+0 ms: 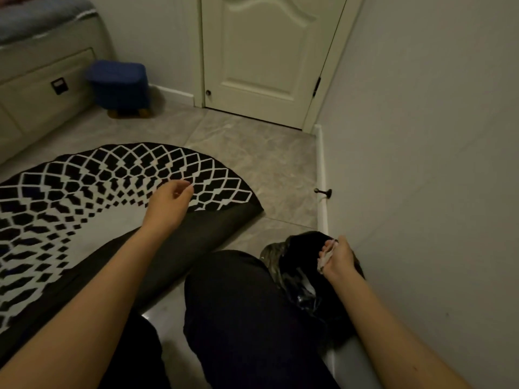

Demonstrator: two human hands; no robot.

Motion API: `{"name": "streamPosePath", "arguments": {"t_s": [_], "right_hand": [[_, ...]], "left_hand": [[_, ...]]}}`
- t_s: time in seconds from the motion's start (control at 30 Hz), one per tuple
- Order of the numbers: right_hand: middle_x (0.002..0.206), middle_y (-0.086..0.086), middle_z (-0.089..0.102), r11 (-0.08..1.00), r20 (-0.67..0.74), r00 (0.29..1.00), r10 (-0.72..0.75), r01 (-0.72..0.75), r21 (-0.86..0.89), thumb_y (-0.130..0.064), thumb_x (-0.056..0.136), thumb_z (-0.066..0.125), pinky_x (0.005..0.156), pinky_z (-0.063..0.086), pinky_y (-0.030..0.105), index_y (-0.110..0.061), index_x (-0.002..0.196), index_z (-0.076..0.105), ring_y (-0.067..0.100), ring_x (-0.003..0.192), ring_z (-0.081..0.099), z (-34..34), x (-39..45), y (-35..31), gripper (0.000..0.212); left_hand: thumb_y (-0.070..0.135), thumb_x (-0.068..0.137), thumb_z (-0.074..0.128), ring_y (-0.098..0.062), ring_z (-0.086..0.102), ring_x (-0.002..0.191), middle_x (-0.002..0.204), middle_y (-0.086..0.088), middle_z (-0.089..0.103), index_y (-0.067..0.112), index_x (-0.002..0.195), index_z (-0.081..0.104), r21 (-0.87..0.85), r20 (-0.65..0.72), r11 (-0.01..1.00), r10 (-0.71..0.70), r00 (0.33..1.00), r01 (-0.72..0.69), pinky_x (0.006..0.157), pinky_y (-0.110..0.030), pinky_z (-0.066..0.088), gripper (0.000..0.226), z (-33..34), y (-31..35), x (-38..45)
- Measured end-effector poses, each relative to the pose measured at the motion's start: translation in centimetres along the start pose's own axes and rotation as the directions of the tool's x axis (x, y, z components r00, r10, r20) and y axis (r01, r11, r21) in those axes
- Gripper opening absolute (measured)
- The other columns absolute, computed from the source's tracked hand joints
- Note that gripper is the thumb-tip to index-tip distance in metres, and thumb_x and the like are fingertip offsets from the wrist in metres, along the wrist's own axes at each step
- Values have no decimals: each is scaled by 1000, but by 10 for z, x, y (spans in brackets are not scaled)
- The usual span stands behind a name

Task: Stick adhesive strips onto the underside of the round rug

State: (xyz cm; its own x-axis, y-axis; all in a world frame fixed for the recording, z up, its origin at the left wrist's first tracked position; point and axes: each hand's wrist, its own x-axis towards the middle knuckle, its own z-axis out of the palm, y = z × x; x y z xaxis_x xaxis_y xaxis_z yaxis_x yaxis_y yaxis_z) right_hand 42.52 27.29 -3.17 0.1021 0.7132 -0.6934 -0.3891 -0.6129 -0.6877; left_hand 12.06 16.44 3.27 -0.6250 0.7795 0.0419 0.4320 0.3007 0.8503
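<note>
Black-and-white round rug [92, 197] lies on the grey tile floor [252, 153], near edge folded up so the dark underside [196, 234] shows. My left hand [171, 197] hangs just above the fold w/ fingers [186, 189] loosely curled, holding nothing. My right hand [337, 256], over by the wall, pinches crumpled white strip backing [325, 255] above a black bag [300, 265]. Blue stool [119, 85] sits near the door [269, 57].

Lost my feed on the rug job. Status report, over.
Left hand loosely open over the rug. Right hand holds crumpled whitish material, probably strip backing. Near edge folded over, dark underside showing. Knee close beside it.
</note>
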Motion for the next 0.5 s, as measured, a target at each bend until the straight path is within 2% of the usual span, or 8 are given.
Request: {"name": "streamPosePath", "arguments": {"t_s": [0.03, 0.1, 0.17, 0.23, 0.3, 0.37, 0.43, 0.5], "right_hand": [[69, 0, 43, 1000, -14, 1000, 21, -21, 12, -30, 99, 35, 44, 39, 20, -14, 70, 49, 11, 56, 39, -2, 5, 4, 37], [82, 4, 56, 999, -51, 998, 24, -27, -42, -20, 96, 44, 58, 48, 24, -6, 88, 61, 15, 70, 52, -5, 11, 9, 23], [82, 8, 58, 992, -92, 996, -15, 3, -128, -11, 91, 51, 62, 45, 29, -3, 82, 61, 19, 71, 54, -6, 14, 14, 16], [85, 10, 60, 992, -91, 994, -55, 44, -119, -3, 88, 51, 64, 45, 27, -2, 80, 61, 21, 77, 57, -5, 11, 16, 13], [101, 12, 61, 991, -86, 994, -63, 52, -121, 0, 88, 49, 78, 47, 29, 1, 103, 64, 23, 94, 56, -5, 13, 19, 21], [118, 13, 56, 991, -71, 997, -28, 18, -133, -4, 91, 45, 95, 43, 35, -3, 123, 57, 27, 109, 52, -6, 19, 21, 34], [133, 13, 49, 993, -57, 998, 18, -25, -115, -10, 95, 36, 109, 32, 41, -3, 131, 50, 30, 126, 43, -8, 28, 24, 39], [142, 13, 44, 989, -79, 997, -7, -5, -148, -11, 99, 29, 114, 26, 44, -2, 135, 45, 30, 133, 38, -10, 34, 25, 41]], "left_hand": [[30, 98, 47, -9, 49, 102, 125, -6, 57, 14, 130, 54, 1, 5, 1000, -8, 1000, 8, 85, -28, 43, 37, -1, -1, 0], [30, 98, 47, -10, 50, 103, 125, -7, 58, 14, 130, 53, -6, 12, 1000, -11, 1000, 12, 86, -28, 44, 37, -1, -2, 1], [29, 98, 47, -10, 50, 103, 124, -7, 58, 14, 130, 53, 8, 24, 1000, -5, 1000, 5, 85, -27, 42, 36, -1, -3, 0], [29, 98, 47, -11, 50, 104, 124, -8, 57, 14, 131, 52, 41, 37, 999, 7, 999, -8, 84, -26, 42, 37, -2, -4, -4], [29, 98, 46, -11, 50, 106, 126, -7, 55, 16, 133, 50, 90, 43, 995, 32, 999, -36, 83, -27, 43, 38, -3, -5, -7], [29, 98, 46, -10, 48, 107, 127, -7, 54, 16, 134, 49, 108, 40, 992, 54, 998, -58, 84, -27, 43, 38, -7, -6, -8], [28, 98, 46, -8, 47, 106, 128, -6, 54, 16, 135, 48, 112, 37, 991, 68, 997, -72, 85, -26, 41, 39, -9, -6, -9], [28, 98, 47, -6, 46, 104, 128, -4, 54, 18, 136, 47, 109, 32, 992, 61, 998, -64, 85, -25, 41, 39, -11, -7, -8]]}}
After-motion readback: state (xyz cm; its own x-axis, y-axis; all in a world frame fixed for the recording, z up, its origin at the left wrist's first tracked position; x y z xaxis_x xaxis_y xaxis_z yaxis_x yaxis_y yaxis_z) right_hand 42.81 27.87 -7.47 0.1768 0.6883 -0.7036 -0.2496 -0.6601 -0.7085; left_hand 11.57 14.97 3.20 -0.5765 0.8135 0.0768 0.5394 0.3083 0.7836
